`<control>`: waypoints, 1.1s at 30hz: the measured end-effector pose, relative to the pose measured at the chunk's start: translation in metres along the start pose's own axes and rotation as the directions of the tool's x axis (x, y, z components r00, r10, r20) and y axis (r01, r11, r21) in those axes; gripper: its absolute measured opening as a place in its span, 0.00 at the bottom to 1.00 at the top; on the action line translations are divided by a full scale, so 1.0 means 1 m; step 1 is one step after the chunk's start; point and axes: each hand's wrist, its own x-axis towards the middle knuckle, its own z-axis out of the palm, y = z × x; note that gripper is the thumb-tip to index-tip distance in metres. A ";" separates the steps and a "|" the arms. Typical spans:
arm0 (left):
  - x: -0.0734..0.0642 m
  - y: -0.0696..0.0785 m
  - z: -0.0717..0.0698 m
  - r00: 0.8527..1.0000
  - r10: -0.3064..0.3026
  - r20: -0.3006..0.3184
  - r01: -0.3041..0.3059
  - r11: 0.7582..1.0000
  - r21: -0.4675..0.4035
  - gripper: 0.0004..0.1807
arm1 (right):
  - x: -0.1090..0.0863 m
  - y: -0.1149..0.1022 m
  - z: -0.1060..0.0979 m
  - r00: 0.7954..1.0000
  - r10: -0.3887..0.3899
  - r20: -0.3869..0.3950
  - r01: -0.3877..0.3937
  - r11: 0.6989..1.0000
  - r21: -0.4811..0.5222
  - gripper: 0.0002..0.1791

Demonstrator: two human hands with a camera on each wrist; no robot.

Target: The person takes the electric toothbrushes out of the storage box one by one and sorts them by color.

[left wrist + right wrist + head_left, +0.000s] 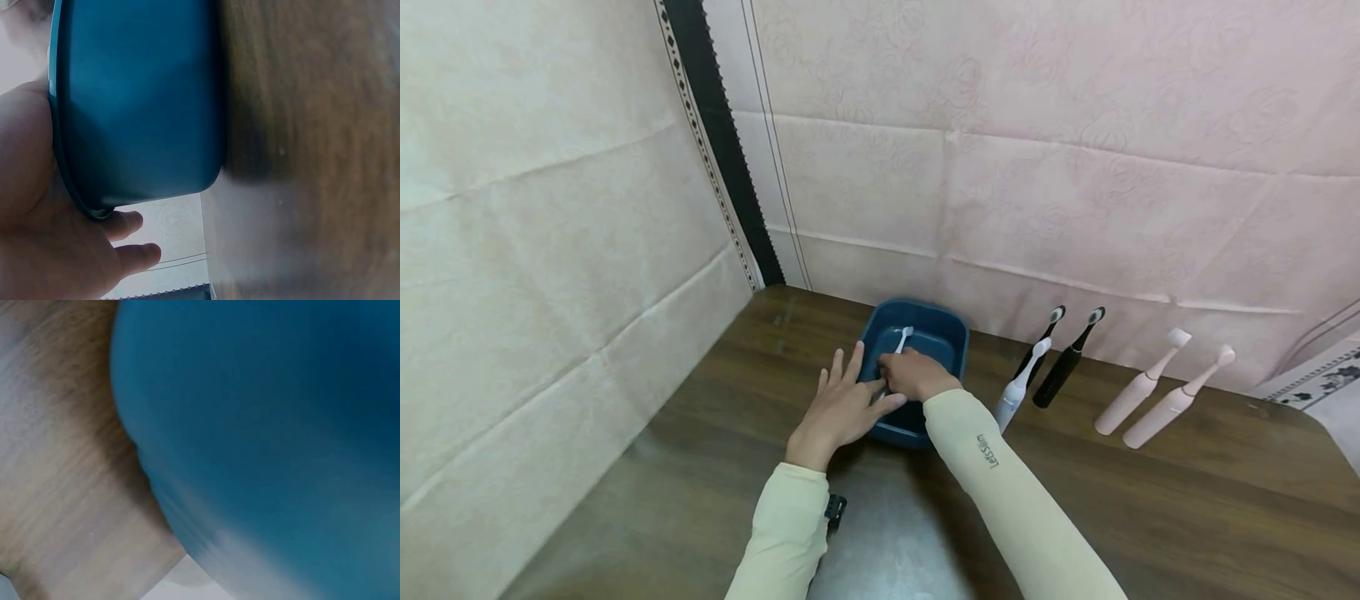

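A dark blue plastic basin (934, 315) stands on the wooden table near the back wall. Inside it my right hand (919, 375) grips a white electric toothbrush (904, 337), whose head sticks out beyond the fingers toward the far side. The curled fingers hide most of the handle. My left hand (837, 408) lies over the basin's left rim with fingers spread, its thumb close to the right hand. From the left wrist, the basin's outer wall (144, 112) shows beside the palm. The right wrist view is filled mostly by blue basin wall (237, 425); that hand is out of sight there.
Right of the basin, a white toothbrush (1012, 400) stands beside two black ones (1060, 372). Further right are two pale pink toothbrushes (1161, 414). Cloth-covered walls (1075, 208) border the table (715, 433) behind and at left.
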 end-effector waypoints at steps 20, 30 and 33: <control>0.002 -0.002 0.003 1.000 0.002 0.009 -0.002 1.000 0.022 0.36 | 0.000 0.009 0.010 0.997 0.034 -0.066 -0.028 0.995 0.100 0.14; 0.002 -0.001 0.002 1.000 0.001 0.009 -0.001 1.000 0.022 0.37 | -0.001 0.011 0.013 0.995 0.050 -0.090 -0.036 0.987 0.154 0.13; 0.002 -0.001 0.002 1.000 0.004 0.010 -0.004 1.000 0.024 0.36 | -0.001 0.012 0.013 0.994 0.050 -0.097 -0.033 0.985 0.168 0.13</control>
